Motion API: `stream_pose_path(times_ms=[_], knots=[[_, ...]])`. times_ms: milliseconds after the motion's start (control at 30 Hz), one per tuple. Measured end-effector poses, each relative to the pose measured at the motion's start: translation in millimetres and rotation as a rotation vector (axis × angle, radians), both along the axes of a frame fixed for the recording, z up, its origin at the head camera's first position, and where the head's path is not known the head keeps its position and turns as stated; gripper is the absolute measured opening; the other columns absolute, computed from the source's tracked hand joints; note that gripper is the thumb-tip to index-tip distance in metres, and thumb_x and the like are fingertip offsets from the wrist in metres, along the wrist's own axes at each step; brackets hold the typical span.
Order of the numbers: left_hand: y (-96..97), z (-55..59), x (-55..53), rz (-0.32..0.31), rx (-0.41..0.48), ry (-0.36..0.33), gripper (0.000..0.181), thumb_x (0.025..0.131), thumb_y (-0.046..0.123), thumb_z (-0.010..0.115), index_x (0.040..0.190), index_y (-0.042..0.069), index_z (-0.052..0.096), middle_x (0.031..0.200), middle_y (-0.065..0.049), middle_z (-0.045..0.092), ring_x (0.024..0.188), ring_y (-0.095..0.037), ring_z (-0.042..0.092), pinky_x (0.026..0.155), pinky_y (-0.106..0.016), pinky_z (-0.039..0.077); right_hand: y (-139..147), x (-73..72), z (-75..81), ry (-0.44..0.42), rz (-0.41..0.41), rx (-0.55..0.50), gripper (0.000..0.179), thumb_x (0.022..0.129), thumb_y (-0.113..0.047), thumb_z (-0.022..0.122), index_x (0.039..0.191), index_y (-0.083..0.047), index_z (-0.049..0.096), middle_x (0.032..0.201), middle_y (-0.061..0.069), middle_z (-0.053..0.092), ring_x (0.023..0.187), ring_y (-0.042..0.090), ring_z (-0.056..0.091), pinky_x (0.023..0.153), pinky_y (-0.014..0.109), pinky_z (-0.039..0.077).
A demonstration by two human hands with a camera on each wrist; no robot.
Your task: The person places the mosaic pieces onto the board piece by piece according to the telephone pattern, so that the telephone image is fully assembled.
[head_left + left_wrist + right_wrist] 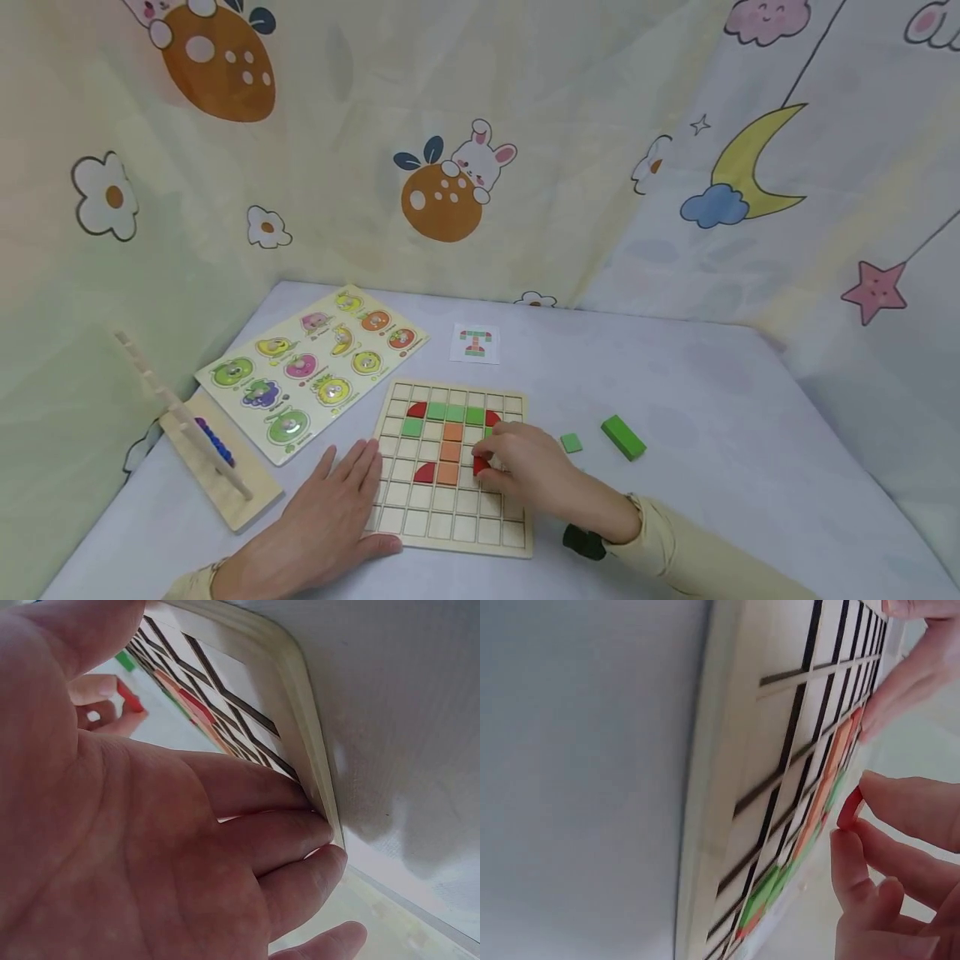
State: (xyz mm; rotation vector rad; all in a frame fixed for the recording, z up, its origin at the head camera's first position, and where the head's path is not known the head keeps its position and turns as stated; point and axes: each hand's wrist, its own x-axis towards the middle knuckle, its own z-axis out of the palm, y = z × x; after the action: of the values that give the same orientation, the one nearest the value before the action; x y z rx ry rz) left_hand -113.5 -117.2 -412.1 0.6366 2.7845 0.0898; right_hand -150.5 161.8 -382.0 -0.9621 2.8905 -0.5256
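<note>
A wooden grid board [465, 550] lies on the table before me. My left hand [318, 521] rests along its left edge, fingers straight, fingertips touching the rim in the left wrist view. Above the board's right half, my right hand [536, 471] pinches a red quarter-circle piece [850, 808] between thumb and fingertips. Set in the grid are a top row of green squares [455, 412] with red quarter-circles [417, 410] at its ends, a column of orange squares [450, 452], and another red quarter-circle [424, 472] beside the lowest one. The right hand partly hides a green square.
Behind the board lies a pattern card [475, 357]. To the right are a loose green square [572, 442] and a green block [623, 437]. A fruit puzzle board [300, 392] and a wooden stand with beads [243, 508] occupy the left side. A dark object [583, 542] shows by the right wrist.
</note>
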Motion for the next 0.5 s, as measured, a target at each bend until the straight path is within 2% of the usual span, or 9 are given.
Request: stream_pose_path(times_ms=[167, 367, 500], knots=[[0.3, 0.0, 0.2, -0.008, -0.007, -0.001, 0.108, 0.083, 0.074, 0.065, 0.155, -0.003, 0.040, 0.165, -0.021, 0.034, 0.156, -0.040, 0.029, 0.125, -0.066, 0.019, -11, -2.3, -7.4, -0.022, -0.020, 0.025, 0.016, 0.086, -0.018, 0.084, 0.100, -0.011, 0.081, 0.088, -0.003, 0.075, 0.078, 0.005, 0.058, 0.065, 0.018, 0.046], [-0.2, 0.4, -0.7, -0.001, -0.005, -0.006, 0.108, 0.083, 0.074, 0.065, 0.155, -0.003, 0.039, 0.166, -0.022, 0.033, 0.156, -0.040, 0.028, 0.125, -0.066, 0.017, -17, -4.5, -14.9, -0.064, -0.038, 0.030, 0.014, 0.085, -0.017, 0.083, 0.099, -0.013, 0.082, 0.082, -0.005, 0.072, 0.072, 0.002, 0.051, 0.063, 0.017, 0.041], [-0.3, -0.2, -0.6, -0.001, -0.002, -0.008, 0.108, 0.083, 0.073, 0.065, 0.155, -0.003, 0.039, 0.166, -0.022, 0.033, 0.156, -0.041, 0.028, 0.126, -0.066, 0.017, -16, -7.0, -17.6, -0.098, -0.041, -0.023, 0.016, 0.083, -0.017, 0.086, 0.098, -0.012, 0.083, 0.084, -0.006, 0.077, 0.078, 0.003, 0.062, 0.065, 0.017, 0.046]])
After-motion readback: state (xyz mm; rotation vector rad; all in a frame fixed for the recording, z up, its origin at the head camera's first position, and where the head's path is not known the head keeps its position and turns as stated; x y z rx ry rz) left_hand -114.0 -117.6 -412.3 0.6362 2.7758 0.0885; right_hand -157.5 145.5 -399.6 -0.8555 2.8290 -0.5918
